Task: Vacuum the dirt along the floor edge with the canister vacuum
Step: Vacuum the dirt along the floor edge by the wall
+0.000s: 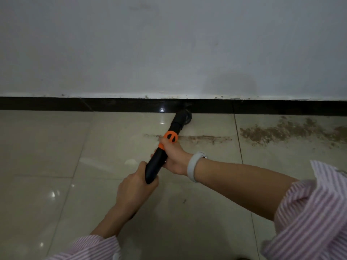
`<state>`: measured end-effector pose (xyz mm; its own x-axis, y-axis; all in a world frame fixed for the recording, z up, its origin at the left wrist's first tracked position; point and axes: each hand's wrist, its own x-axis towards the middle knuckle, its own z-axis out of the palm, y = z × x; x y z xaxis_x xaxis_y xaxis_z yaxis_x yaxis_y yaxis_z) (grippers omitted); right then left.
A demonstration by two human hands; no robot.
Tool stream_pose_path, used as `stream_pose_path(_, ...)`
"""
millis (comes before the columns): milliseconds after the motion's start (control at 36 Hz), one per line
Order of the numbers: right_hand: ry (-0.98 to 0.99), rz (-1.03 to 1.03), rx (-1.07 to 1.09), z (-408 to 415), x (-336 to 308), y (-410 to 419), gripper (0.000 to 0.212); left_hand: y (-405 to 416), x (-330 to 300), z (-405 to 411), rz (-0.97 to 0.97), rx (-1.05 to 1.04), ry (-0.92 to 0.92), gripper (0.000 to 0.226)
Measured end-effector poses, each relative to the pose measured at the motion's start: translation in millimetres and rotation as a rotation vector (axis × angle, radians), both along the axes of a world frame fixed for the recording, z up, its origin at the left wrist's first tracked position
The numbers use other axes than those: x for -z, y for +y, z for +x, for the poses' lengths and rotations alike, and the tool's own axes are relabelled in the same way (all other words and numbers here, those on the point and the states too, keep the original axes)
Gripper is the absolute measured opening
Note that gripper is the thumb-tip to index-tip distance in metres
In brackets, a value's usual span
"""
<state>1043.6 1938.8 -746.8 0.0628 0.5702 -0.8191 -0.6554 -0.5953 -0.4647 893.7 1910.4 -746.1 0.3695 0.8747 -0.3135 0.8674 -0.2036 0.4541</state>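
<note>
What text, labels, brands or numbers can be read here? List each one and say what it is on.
None can be read. The vacuum wand, its orange collar, the grey wristband on the right hand, the black skirting and the wall show no legible writing.

We find no readable text, brand, number or sign anywhere. The vacuum wand (159, 158) carries none on its black body or orange collar, the wristband (194, 166) just beside it shows a plain face, and the wall (169, 44) beyond the wand bears only scuffs.
</note>
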Motion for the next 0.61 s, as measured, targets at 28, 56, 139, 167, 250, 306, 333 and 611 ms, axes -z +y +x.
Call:
stream_pose_path(28,0.005,-0.004,-0.054,-15,0,9,0.027,1,-1,-14,-0.014,-0.052,-0.008,0.024)
stream_pose_path(56,0.016,-0.01,-0.099,-31,0,18,0.035,3,-3,-29,-0.024,-0.098,-0.009,0.025)
stream_pose_path(139,0.046,-0.014,-0.222,-78,0,41,0.05,9,-7,-69,-0.038,-0.223,-0.029,0.023)
stream_pose_path(167,0.05,-0.007,-0.256,-93,0,48,0.052,10,-9,-82,-0.042,-0.261,-0.035,0.022)
stream_pose_path(250,0.056,0.011,-0.347,-133,1,66,0.057,13,-11,-114,-0.041,-0.368,-0.042,0.021)
stream_pose_path(306,0.048,0.019,-0.386,-153,1,74,0.057,18,-12,-129,-0.051,-0.414,-0.042,0.021)
stream_pose_path(333,0.041,0.019,-0.398,-160,1,77,0.056,20,-12,-134,-0.064,-0.426,-0.041,0.021)
stream_pose_path(611,-0.029,-0.006,-0.397,-161,2,82,0.047,36,-8,-134,-0.178,-0.379,-0.068,0.024)
